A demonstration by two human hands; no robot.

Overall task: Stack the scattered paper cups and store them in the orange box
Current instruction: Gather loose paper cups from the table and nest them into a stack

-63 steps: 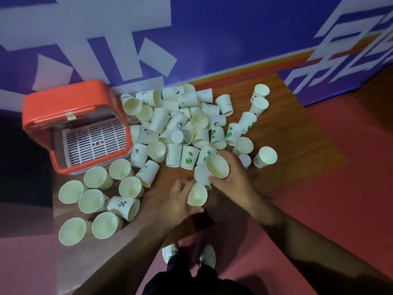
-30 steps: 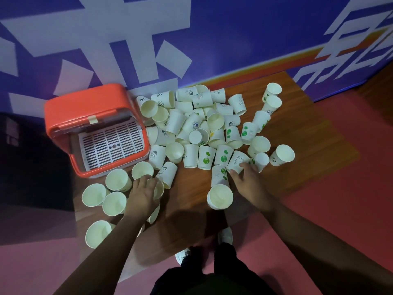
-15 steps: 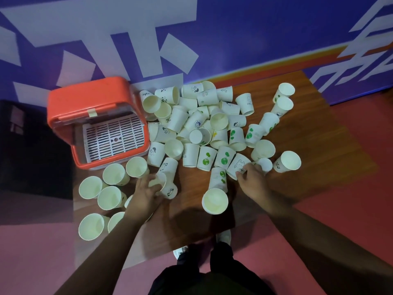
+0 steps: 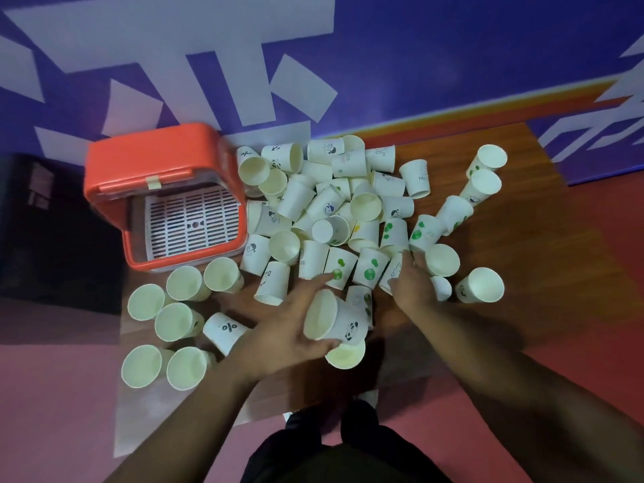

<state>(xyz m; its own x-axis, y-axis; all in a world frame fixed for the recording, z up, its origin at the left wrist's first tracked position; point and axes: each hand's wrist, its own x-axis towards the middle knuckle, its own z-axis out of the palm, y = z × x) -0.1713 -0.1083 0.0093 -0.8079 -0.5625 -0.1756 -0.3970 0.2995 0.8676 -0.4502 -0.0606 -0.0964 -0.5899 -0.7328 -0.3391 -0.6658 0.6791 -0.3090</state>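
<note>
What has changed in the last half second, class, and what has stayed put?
The left-hand grip took a panda cup from the lower-left cups and carried it right, to the cup stack. The right-hand grip stayed at the near edge of the pile; the orange box and the stack did not move.

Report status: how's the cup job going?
Left hand holds panda cup. Right hand on piled cup, grip unclear. Orange box open, no cups seen inside.
</note>
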